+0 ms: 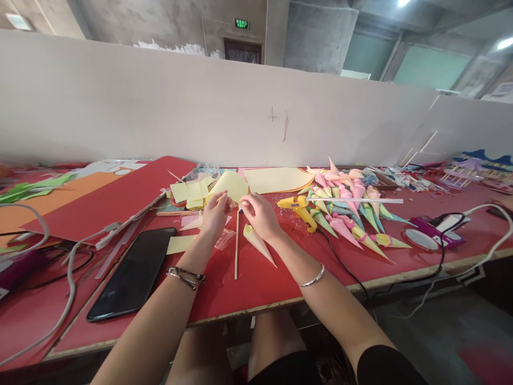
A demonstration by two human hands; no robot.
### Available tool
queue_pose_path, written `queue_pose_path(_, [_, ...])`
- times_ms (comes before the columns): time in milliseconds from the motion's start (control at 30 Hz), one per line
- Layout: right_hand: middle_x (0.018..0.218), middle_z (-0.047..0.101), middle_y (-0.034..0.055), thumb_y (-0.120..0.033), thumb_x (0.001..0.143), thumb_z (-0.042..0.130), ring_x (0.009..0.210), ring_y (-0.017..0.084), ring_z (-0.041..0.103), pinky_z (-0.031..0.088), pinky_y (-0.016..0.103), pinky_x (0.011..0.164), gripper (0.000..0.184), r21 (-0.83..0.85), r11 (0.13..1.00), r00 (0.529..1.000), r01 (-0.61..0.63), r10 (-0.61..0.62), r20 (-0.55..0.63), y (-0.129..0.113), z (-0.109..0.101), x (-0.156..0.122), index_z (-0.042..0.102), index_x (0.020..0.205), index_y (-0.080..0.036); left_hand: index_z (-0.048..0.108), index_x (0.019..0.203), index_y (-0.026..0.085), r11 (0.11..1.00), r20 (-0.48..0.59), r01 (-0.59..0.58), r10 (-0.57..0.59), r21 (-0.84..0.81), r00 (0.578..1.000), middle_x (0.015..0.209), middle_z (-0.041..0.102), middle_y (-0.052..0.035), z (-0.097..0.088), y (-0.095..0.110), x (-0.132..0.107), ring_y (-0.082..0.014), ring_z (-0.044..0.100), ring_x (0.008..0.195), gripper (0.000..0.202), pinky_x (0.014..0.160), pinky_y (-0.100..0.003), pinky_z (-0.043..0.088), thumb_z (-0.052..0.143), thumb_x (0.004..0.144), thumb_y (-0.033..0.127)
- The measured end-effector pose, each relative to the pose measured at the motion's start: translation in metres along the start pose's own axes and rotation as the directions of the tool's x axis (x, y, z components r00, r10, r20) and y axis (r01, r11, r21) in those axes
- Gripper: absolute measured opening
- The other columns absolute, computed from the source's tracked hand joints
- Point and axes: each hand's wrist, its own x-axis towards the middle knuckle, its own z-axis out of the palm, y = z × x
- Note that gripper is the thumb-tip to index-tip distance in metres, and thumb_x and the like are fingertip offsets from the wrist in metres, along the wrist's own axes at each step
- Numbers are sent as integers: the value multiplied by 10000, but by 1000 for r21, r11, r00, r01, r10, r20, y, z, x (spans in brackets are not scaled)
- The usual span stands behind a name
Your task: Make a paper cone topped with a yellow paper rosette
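My left hand (214,214) is curled around a rolled piece of pale yellow paper (229,187) just above the red table (256,283). My right hand (259,214) is close beside it, fingers pinched at the paper's edge. A finished yellow paper cone (258,243) lies on the table under my right wrist. A thin wooden stick (236,243) lies between my two hands. Small yellow paper squares (189,192) are stacked just beyond my left hand.
A yellow glue gun (298,208) with a long clear glue stick (356,200) rests right of my hands, beside a heap of coloured paper cones (348,214). A black phone (134,272) lies at the left. Red card sheets (108,198), cables and a white partition (200,107) surround the work area.
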Motion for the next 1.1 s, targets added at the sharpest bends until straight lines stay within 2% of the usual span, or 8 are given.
queue_pose_path(100, [1004, 570, 73, -147, 865, 279, 899, 141, 547, 422, 251, 779, 282, 37, 999, 999, 38, -37, -36, 0, 0, 1, 503, 1033, -182, 567, 749, 119, 999, 33, 4, -5, 40, 999, 514, 474, 57, 1, 2, -2, -28, 402, 421, 177, 441, -159, 318, 609, 624, 238])
queue_pose_path(233, [884, 600, 35, -220, 865, 351, 787, 142, 567, 440, 245, 706, 202, 18, 1000, 999, 11, -12, 46, 0, 0, 0, 540, 937, -211, 552, 723, 126, 998, 26, -6, 5, 61, 1000, 482, 448, 67, 0, 3, -3, -25, 374, 404, 141, 422, -152, 293, 575, 653, 246])
queue_pose_path(433, [939, 557, 63, -154, 850, 318, 856, 152, 552, 442, 252, 711, 206, 16, 1000, 998, 20, -19, -60, 3, 2, 0, 486, 963, -196, 526, 687, 129, 998, 19, -5, 3, 56, 1000, 464, 419, 72, -1, 1, -1, -22, 351, 395, 105, 408, -150, 271, 537, 665, 231])
queue_pose_path(533, [897, 585, 45, -211, 880, 291, 817, 154, 573, 441, 253, 677, 223, 25, 999, 999, -25, 25, -31, 3, 1, 0, 463, 1021, -209, 524, 679, 130, 999, 18, -2, 1, 52, 1000, 456, 409, 73, -1, 2, 0, -23, 344, 397, 98, 412, -148, 274, 538, 657, 225])
queue_pose_path(700, [910, 597, 42, -198, 859, 346, 851, 154, 561, 429, 247, 711, 189, 1, 999, 999, 48, -48, -15, 2, 0, 0, 518, 937, -209, 524, 672, 131, 999, 15, -4, 3, 50, 1000, 447, 397, 74, 0, 2, 0, -27, 339, 400, 95, 413, -149, 272, 537, 655, 224])
queue_pose_path(833, [759, 589, 6, -246, 825, 432, 682, 144, 569, 421, 227, 589, 75, -6, 999, 998, -52, 52, -38, 1, -1, -2, 483, 868, -211, 530, 670, 127, 999, 15, -4, 3, 51, 1000, 448, 394, 73, 0, 3, -1, -27, 339, 403, 88, 416, -150, 274, 530, 658, 215])
queue_pose_path(900, [702, 582, -11, -291, 834, 426, 596, 138, 553, 401, 221, 530, 107, -9, 996, 995, -94, 94, -18, -1, -1, -2, 467, 896, -215, 538, 675, 124, 999, 16, 1, -2, 50, 1000, 459, 398, 71, -1, 3, -2, -26, 342, 407, 93, 419, -150, 277, 528, 662, 216])
queue_pose_path(1100, [904, 537, 56, -116, 843, 287, 811, 149, 535, 430, 249, 711, 271, -26, 997, 997, 71, -71, -10, 1, -1, 0, 526, 942, -200, 589, 772, 140, 999, 11, 22, -23, 43, 1000, 618, 466, 47, 1, 0, 0, -18, 401, 466, 173, 466, -150, 328, 546, 604, 137])
